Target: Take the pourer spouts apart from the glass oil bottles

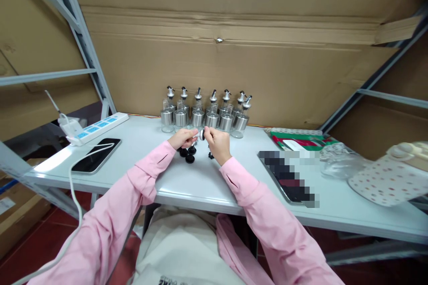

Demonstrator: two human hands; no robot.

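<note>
Over the table, my left hand [183, 138] and my right hand [219, 144] meet at a small black-and-silver bottle stopper [202, 135]. The fingers of my left hand pinch its pale end, and those of my right hand close on its black end. Several round black caps [190, 159] lie on the table just under my left hand. Small black pieces [211, 156], too small to name, lie beside my right hand. Behind my hands stand glass bottles with steel sleeves [181, 119] in two rows. Several rear bottles and one at the right end carry pourer spouts [213, 95].
On the left of the table [200, 187] are a power strip [100, 125], a tablet [96, 156] and a white cable [72, 178]. A partly blurred dark device [284, 178], a green-and-red packet [301, 139] and a dotted bag [388, 178] lie right. Cardboard [234, 67] walls the back.
</note>
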